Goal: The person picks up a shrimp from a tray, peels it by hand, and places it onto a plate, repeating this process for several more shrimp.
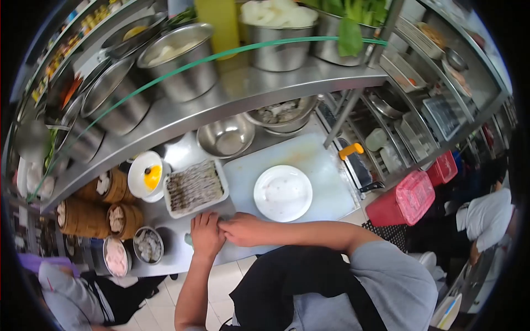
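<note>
My left hand (206, 234) is at the front edge of the steel counter, just below a white tray (223, 190) with rows of grey-brown pieces. Its fingers are bent and pressed together, and a small greenish thing (188, 239) shows beside it. My right hand (242, 229) meets it at the thumb side, fingers curled in; what lies between the two hands is hidden. A round white plate (283, 193) with small specks sits on the pale cutting board (331, 193), right of the hands.
A white bowl (138, 182) with something yellow, bamboo steamers (88, 218) and bowls of shrimp (148, 245) and pink paste (116, 257) stand left. Steel pots (185, 69) line the overhead shelf. A knife handle (371, 187) juts near the board. Other people (488, 215) stand at both sides.
</note>
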Demonstrator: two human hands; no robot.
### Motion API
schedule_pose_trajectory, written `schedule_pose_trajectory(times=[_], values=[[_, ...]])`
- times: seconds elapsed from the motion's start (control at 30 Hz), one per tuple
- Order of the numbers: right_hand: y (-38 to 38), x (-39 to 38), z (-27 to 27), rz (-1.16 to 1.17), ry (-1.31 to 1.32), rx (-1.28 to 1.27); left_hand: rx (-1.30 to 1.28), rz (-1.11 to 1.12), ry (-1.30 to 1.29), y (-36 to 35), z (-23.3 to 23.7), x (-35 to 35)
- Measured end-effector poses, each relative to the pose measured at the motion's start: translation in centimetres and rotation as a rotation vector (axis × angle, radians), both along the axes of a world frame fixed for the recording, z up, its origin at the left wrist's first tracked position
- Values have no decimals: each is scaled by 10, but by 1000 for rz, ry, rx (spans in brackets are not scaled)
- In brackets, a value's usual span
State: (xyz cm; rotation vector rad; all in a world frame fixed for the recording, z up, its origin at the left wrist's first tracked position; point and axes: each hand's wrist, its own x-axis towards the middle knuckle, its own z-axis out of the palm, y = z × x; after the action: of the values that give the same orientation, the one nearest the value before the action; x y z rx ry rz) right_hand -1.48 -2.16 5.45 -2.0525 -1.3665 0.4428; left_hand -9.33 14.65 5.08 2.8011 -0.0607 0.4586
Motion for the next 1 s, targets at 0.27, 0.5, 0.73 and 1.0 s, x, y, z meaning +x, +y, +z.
schedule_pose_trajectory(times=[0.27, 0.5, 0.73, 1.0], values=[[-208, 25, 33, -601, 101, 107, -132, -224, -62, -114, 88, 284], [-283, -1, 20, -859, 397, -29, 142, -86, 163, -143, 25, 406], [-286, 36, 31, -801, 430, 11, -49, -116, 300, -133, 100, 361], [-187, 125, 72, -734, -189, 471, -1216, -178, 660, -106, 147, 227]])
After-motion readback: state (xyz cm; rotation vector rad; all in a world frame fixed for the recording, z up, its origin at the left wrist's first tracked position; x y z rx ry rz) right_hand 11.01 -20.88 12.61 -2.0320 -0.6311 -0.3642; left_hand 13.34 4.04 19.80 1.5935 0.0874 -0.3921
